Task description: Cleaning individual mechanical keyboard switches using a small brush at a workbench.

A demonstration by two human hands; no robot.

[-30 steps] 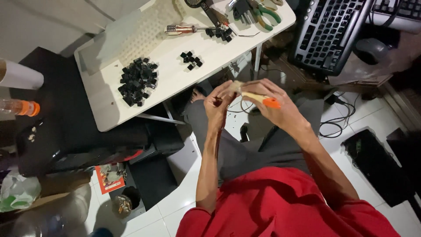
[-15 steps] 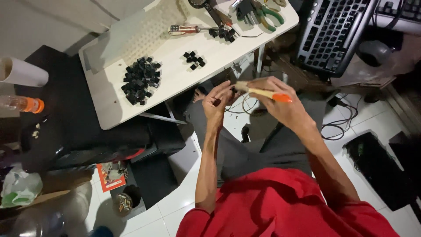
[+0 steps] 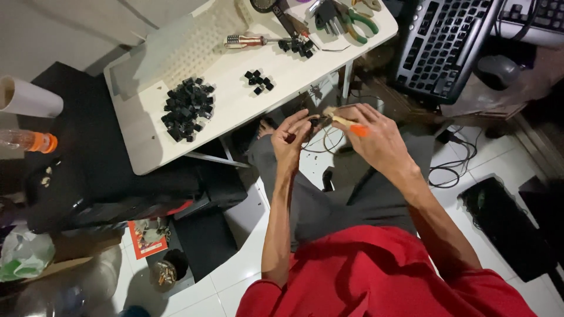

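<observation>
My left hand [image 3: 292, 139] pinches a small black keycap [image 3: 315, 121] between thumb and fingers, held up over my lap. My right hand [image 3: 376, 138] grips a small brush with a pale handle and an orange end [image 3: 351, 127], its bristle tip touching the keycap. Both hands meet just below the edge of the white table [image 3: 235, 105]. On that table lie a heap of black keycaps [image 3: 187, 109], a smaller cluster of keycaps [image 3: 258, 81] and a bare white keyboard frame [image 3: 194, 44].
A screwdriver [image 3: 245, 41], pliers with green handles [image 3: 352, 17] and more keycaps [image 3: 296, 44] lie at the table's far end. A black keyboard [image 3: 443, 44] leans at the right. Cables [image 3: 455, 167] run across the tiled floor. A bottle with an orange cap [image 3: 29, 141] and a white cup [image 3: 26, 98] stand at left.
Both hands have stayed together around the keycap and brush, with small shifts of the brush against it. The view has drifted slightly.
</observation>
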